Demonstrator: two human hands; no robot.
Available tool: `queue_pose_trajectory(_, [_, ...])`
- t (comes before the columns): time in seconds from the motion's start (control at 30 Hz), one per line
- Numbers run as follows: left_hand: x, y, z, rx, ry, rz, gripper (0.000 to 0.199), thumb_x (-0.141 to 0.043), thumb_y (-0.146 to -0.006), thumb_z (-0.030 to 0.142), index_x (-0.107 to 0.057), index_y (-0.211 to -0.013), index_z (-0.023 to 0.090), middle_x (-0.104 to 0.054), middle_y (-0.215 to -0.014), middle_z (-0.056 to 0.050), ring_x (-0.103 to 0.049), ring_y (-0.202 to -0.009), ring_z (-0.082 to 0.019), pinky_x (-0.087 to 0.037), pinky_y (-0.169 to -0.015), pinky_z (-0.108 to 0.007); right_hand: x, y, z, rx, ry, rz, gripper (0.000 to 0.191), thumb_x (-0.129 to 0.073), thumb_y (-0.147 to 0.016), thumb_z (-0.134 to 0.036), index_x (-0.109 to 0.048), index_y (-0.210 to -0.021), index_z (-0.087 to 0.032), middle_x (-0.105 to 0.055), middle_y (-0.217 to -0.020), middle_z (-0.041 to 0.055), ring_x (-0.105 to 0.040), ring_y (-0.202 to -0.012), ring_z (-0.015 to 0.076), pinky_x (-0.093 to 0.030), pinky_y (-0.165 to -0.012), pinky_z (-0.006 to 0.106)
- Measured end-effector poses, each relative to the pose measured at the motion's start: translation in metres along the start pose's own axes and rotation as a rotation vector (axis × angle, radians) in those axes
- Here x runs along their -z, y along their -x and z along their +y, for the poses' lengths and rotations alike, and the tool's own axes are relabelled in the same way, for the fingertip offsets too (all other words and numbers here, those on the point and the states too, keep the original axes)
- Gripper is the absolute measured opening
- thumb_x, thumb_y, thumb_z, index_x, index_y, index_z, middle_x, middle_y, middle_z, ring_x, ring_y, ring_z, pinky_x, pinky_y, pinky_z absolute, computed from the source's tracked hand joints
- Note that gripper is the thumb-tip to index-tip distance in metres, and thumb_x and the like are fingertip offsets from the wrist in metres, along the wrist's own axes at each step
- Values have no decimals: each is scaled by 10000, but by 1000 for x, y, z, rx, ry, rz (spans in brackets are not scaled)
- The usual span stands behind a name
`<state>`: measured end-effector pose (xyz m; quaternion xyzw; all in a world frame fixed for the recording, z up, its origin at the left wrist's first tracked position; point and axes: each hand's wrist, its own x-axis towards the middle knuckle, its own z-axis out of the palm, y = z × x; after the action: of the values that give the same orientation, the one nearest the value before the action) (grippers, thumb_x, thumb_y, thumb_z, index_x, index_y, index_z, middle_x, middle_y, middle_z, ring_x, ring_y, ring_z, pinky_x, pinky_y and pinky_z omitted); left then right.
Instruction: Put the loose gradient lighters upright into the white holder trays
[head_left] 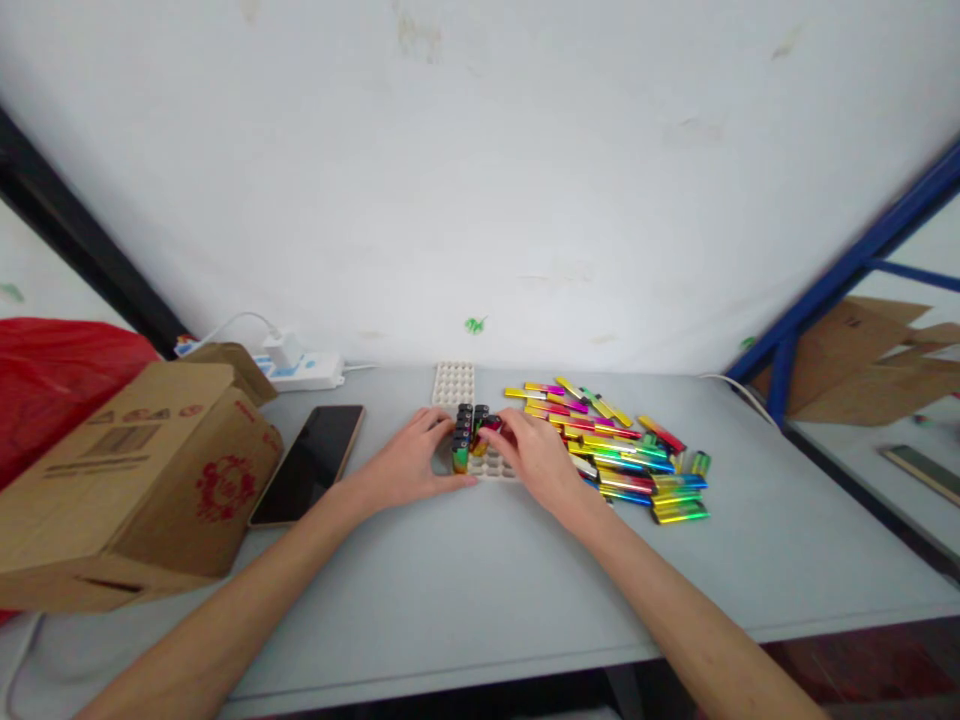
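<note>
A pale tray with rows of round holes (495, 466) lies on the table, with several shiny lighters (463, 435) standing upright in its left part, their black tops up. My left hand (409, 455) curves around the tray's left side, its thumb at the near corner and its fingers by the back of the standing lighters. My right hand (544, 460) is closed, pinching a lighter (491, 424) with a dark top over the tray, beside the standing ones. The fingers partly hide this lighter. Right of my right hand lies a loose pile of metallic multicoloured lighters (626, 452).
Behind the tray is a second holed tray (454, 383). To the left are a dark phone (309, 465), a cardboard box (142, 480), a red bag (67, 360) and a white power strip (311, 372). A blue frame (840, 265) stands at the right.
</note>
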<state>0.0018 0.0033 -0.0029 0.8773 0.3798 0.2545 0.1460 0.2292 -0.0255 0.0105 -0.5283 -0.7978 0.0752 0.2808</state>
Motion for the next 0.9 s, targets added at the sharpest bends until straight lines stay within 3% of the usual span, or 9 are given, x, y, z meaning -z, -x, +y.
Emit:
queue_pose_trajectory(0.27, [-1, -2, -4, -3, -4, 8, 563, -777, -743, 606, -688, -1124, 202, -640, -1244, -142, -597, -1192, -348, -500, -1065, -525, 5, 0, -19, -21, 125, -91, 265, -523, -1047, -423, -632, -1112, -190, -747, -988, 98, -709, -877, 232, -455, -710, 291])
queue_pose_trajectory(0.4, [1, -3, -3, 6, -32, -3, 592, -776, -737, 629, -676, -1132, 200, -637, -1226, -142, -605, -1179, -348, -510, -1054, -527, 4, 2, -22, -27, 177, -107, 347, -504, -1039, -492, -644, -1140, -191, -755, -975, 103, -714, -857, 249, -460, -701, 304])
queue_pose_trajectory(0.5, [1, -2, -3, -4, -43, -7, 597, -768, -750, 632, -665, -1132, 186, -626, -1241, -154, -601, -1186, -353, -513, -1055, -524, 16, 4, -9, 15, 124, -105, 404, -503, -1023, -545, -674, -1076, -183, -744, -901, 87, -695, -839, 230, -462, -738, 305])
queue_pose_trajectory(0.63, [1, -1, -5, -1, -61, -18, 570, -763, -747, 645, -664, -1118, 224, -624, -1247, -149, -605, -1181, -359, -518, -1054, -523, 52, 11, 24, 132, -11, -131, 293, -526, -1042, -442, -676, -1036, -190, -723, -928, 50, -660, -860, 177, -462, -798, 281])
queue_pose_trajectory(0.73, [0, -1, -6, 10, -49, -11, 569, -768, -739, 637, -669, -1129, 234, -618, -1267, -157, -591, -1209, -371, -507, -1073, -527, 78, 22, 47, 89, 64, -154, 224, -564, -1029, -381, -669, -983, -188, -700, -1009, 68, -646, -954, 198, -476, -863, 316])
queue_pose_trajectory(0.9, [-2, -3, -7, 20, -29, -29, 597, -767, -730, 644, -678, -1139, 218, -623, -1262, -165, -587, -1211, -375, -493, -1083, -548, 83, 42, 58, 76, 220, -259, 172, -627, -989, -343, -674, -1010, -179, -633, -1154, 113, -604, -1110, 254, -477, -990, 411])
